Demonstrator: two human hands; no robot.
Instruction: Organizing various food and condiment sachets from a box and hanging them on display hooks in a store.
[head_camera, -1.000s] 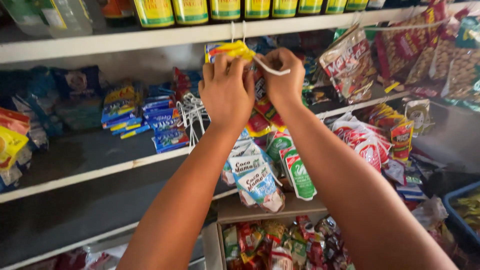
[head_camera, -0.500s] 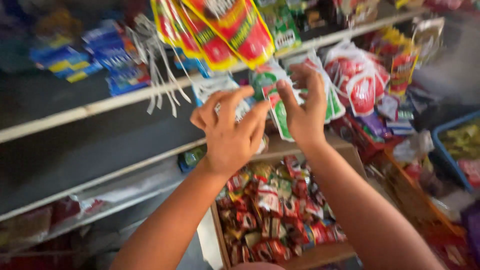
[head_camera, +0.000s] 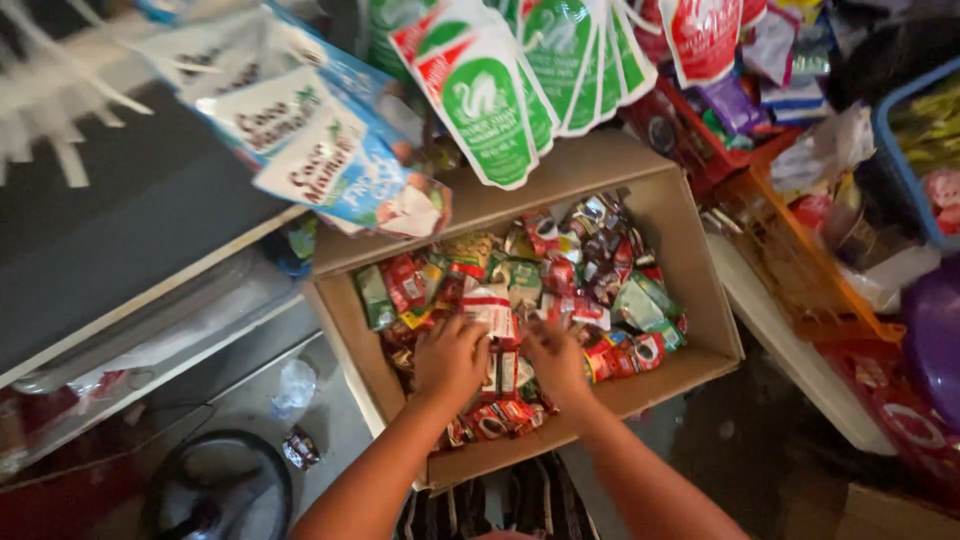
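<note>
Digging in the cardboard box (head_camera: 700, 260) of sachets (head_camera: 560, 270): left hand (head_camera: 452, 358), right hand (head_camera: 556, 362)

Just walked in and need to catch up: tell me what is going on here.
A person has both bare hands down in an open brown cardboard box full of small red, green and silver sachets. The left hand and right hand rest on the pile near the front wall. Green-and-white hanging pouches and blue-and-white hanging packets dangle above the box.
</note>
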